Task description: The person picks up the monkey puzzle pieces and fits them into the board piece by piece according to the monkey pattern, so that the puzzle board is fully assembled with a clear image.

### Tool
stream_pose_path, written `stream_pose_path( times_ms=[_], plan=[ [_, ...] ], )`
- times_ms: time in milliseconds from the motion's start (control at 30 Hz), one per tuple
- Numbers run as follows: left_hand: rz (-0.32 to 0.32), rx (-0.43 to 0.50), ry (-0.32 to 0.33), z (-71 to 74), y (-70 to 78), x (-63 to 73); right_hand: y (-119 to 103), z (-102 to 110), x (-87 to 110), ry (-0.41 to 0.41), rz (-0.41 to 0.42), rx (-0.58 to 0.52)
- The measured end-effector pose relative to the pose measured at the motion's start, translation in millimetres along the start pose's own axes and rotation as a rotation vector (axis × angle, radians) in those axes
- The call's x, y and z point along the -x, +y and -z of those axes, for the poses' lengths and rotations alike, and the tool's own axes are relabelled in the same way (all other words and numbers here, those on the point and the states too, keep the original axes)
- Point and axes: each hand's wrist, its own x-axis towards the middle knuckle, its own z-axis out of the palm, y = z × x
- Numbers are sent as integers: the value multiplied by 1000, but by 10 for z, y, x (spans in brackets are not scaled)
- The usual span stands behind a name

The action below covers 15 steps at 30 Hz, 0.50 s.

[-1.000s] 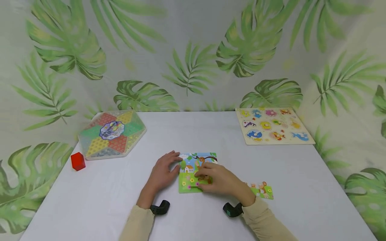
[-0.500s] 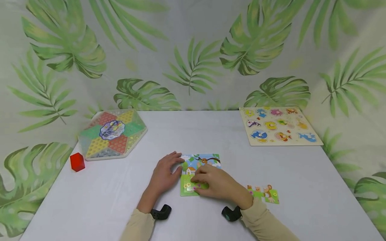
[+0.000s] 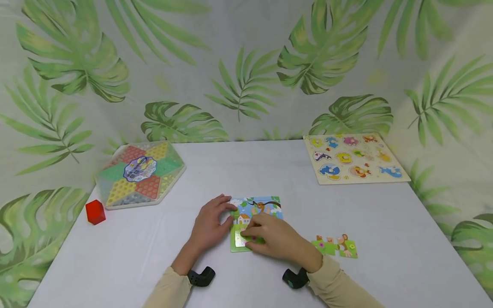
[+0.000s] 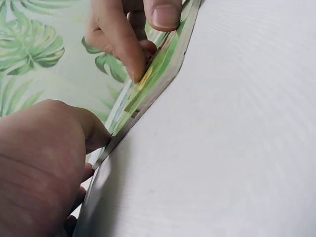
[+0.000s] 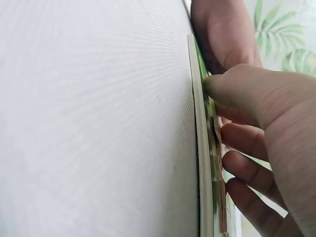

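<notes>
A small square jigsaw puzzle (image 3: 269,199) lies in the middle of the table, with a house, a branch and green grass on it. My left hand (image 3: 209,222) rests along its left side; the left wrist view has the thumb (image 4: 96,131) touching the board's edge. Over the lower part of the picture, my right hand (image 3: 277,237) pinches a shiny puzzle piece (image 3: 239,240) at the bottom left corner. Thumb and index finger of that hand sit low against the board in the right wrist view, and its palm hides part of the picture.
Loose puzzle pieces (image 3: 348,248) lie right of my right wrist. At the back right is a wooden peg board (image 3: 346,171) with sea animals. A hexagonal Chinese checkers box (image 3: 127,188) and a red block (image 3: 95,212) stand at the left. Leaf-printed cloth hangs behind.
My right hand has moved slightly left with the puzzle piece, toward the bottom left corner of the puzzle. The left hand stays at the puzzle's side. The head view has shifted a little.
</notes>
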Motion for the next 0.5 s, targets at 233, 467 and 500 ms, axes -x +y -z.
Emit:
stream_pose_path(
  times_ms=[233, 467, 500],
  plan=[
    [-4, -73, -49, -5, 0, -5, -10, 35, -10, -40, -42, -30],
    [3, -99, -60, -45, 21, 37, -5, -18, 75, 4, -27, -43],
    [2, -102, -58, -47, 24, 36, -1, -28, 83, 11, -23, -48]
  ],
)
